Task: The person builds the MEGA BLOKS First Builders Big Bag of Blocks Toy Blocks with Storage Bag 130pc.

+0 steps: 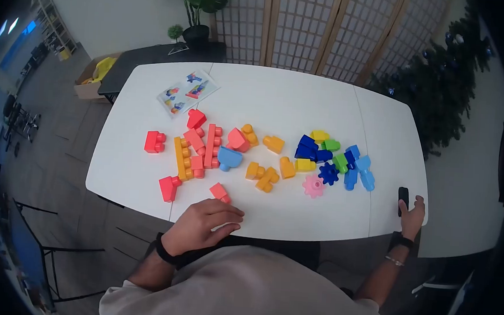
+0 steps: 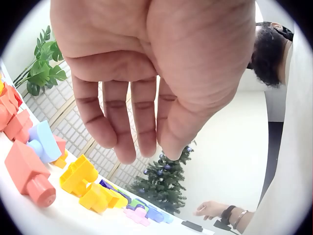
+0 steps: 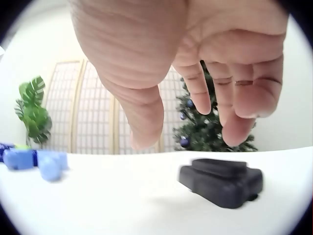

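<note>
The left hand (image 1: 206, 224) is over the table's front edge, fingers relaxed and holding nothing, just below a red block (image 1: 220, 192). In the left wrist view its fingers (image 2: 124, 122) hang down with gaps between them, beside the red block (image 2: 30, 171). At the table's right end the right hand (image 1: 413, 216) is next to a black object (image 1: 403, 201). In the right wrist view the black object (image 3: 222, 181) lies on the table below the right hand (image 3: 181, 63), with a gap between them; the fingers are loosely bent and hold nothing.
Red and orange blocks (image 1: 213, 146) spread over the table's left and middle, around a light blue block (image 1: 229, 158). Dark blue (image 1: 306, 148), green, yellow and light blue blocks and a pink gear (image 1: 314, 185) lie right of centre. Printed sheets (image 1: 187, 92) lie at the back left.
</note>
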A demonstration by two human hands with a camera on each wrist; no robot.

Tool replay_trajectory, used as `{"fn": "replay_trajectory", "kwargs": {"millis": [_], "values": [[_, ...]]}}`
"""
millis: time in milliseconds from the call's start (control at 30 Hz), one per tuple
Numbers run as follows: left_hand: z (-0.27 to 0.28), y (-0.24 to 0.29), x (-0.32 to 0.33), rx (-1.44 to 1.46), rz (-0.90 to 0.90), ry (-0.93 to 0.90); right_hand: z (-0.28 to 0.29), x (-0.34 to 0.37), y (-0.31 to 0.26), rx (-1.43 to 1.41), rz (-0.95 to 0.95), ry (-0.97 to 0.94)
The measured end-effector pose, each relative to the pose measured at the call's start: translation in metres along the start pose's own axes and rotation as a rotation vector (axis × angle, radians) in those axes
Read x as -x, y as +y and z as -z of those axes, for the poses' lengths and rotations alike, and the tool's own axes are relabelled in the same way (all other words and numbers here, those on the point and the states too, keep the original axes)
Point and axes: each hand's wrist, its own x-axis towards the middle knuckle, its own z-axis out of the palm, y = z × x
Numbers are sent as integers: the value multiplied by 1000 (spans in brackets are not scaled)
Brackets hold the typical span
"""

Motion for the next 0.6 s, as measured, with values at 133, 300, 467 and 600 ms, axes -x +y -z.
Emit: {"fn": "replay_trajectory", "kwargs": {"millis": [133,300,467,600], "values": [[-1,1,-2,0,-3,-1,105,16,-122,-636,-9,-121],[-18,1,-5,41,-15,-60,166,69,-224,-929,594,-200],[-48,-6,3,176,28,-191,154,131,-286,-1157,900,-437],[-74,-14,13,252,57,-331,130,173,-302,-1158,996,-513]]}}
